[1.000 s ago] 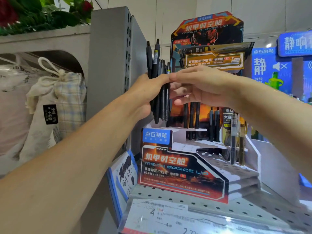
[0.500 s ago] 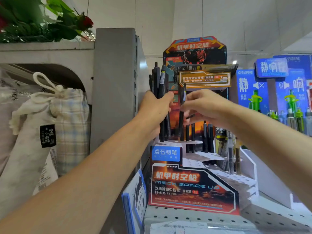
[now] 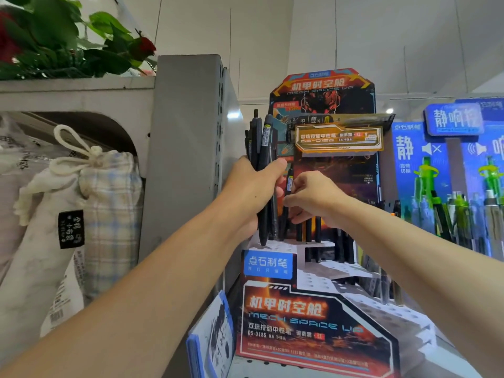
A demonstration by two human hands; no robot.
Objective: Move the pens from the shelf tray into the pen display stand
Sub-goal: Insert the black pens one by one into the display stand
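Black pens, bundle: a fistful of slim black plastic pens (image 3: 263,170) stands upright in my left hand (image 3: 252,186), fingers wrapped tight round the barrels, tips just above the stand's top tier.
Single pen: my right hand (image 3: 313,196) pinches one black pen with a yellow label (image 3: 288,186) between thumb and fingertips, beside the bundle, its lower end down by the top row.
Stand: the tiered cardboard pen display stand with orange and black print (image 3: 308,323) sits on the shelf; a few black pens (image 3: 312,236) already stand in its back holes.
Left side: a drawstring cloth bag (image 3: 90,192) beside the grey metal upright (image 3: 185,148).
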